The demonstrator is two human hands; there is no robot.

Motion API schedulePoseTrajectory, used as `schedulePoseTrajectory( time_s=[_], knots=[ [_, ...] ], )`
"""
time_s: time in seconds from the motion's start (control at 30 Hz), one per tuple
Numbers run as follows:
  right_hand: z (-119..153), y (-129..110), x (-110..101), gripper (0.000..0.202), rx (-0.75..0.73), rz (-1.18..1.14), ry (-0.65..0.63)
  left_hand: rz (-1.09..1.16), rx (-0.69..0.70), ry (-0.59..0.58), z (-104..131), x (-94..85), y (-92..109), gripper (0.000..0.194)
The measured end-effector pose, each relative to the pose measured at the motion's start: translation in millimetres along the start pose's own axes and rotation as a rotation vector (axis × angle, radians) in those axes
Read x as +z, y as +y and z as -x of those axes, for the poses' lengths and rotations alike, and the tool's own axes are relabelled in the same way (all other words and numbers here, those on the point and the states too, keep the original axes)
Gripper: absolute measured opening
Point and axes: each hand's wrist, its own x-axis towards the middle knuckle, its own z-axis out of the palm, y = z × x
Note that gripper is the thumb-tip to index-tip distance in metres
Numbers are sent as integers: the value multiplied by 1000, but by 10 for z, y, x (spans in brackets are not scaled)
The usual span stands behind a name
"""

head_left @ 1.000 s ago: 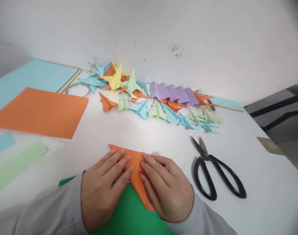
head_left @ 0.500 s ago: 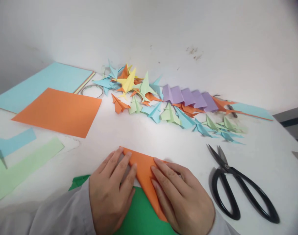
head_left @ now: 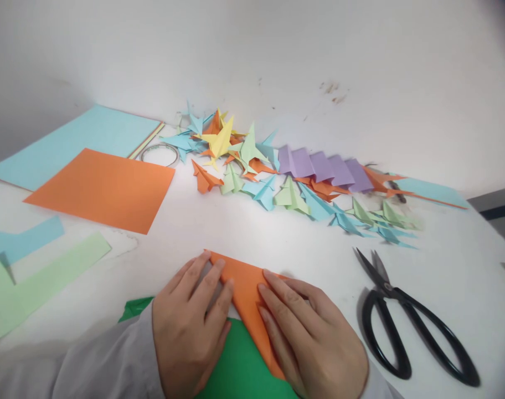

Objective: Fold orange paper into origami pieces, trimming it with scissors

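Observation:
A folded orange paper (head_left: 244, 282) lies at the front middle, its lower part over a green sheet (head_left: 240, 366). My left hand (head_left: 194, 321) rests on its left edge, fingers spread, the tips near the upper left corner. On the right side of the paper my right hand (head_left: 310, 332) lies with its fingers stretched out and pressing down. Parts of the paper are hidden under both hands. Black-handled scissors (head_left: 387, 288) lie to the right of my right hand, their blades slightly apart.
Folded paper planes (head_left: 221, 138) and pleated purple paper (head_left: 319, 166) line the wall. At the left are an orange sheet (head_left: 103, 191), a light blue sheet (head_left: 86, 138), a tape roll (head_left: 175, 155) and green offcuts (head_left: 65, 274).
The whole view has shifted slightly, so things appear a little further right. Both hands keep nearly the same place on the orange paper.

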Motion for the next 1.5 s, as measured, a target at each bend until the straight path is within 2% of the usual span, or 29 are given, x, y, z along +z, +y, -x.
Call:
schedulePoseTrajectory(
  time_s=[0.23,0.43,0.53,0.67,0.87,1.03,1.5],
  knots=[
    [11,20,9,45,-4,-9,-6,-4,-15,50,14,56,3,30],
    [-8,3,-2,36,26,-35,3,5,-10,50,10,58,-1,30],
    [-26,-10,-10,31,43,-52,34,-6,0,11,2,21,-2,30],
    [-32,-14,-16,34,-4,-1,26,-19,2,-44,-7,-26,-1,30],
    [-20,-10,-7,34,-11,25,11,-11,-12,-10,2,2,0,30],
    [-53,-28,-29,28,17,7,32,-20,27,-67,0,-28,-17,32],
    [-62,-41,-51,29,7,-54,17,-21,66,-81,-24,-57,-47,32]
  ],
)
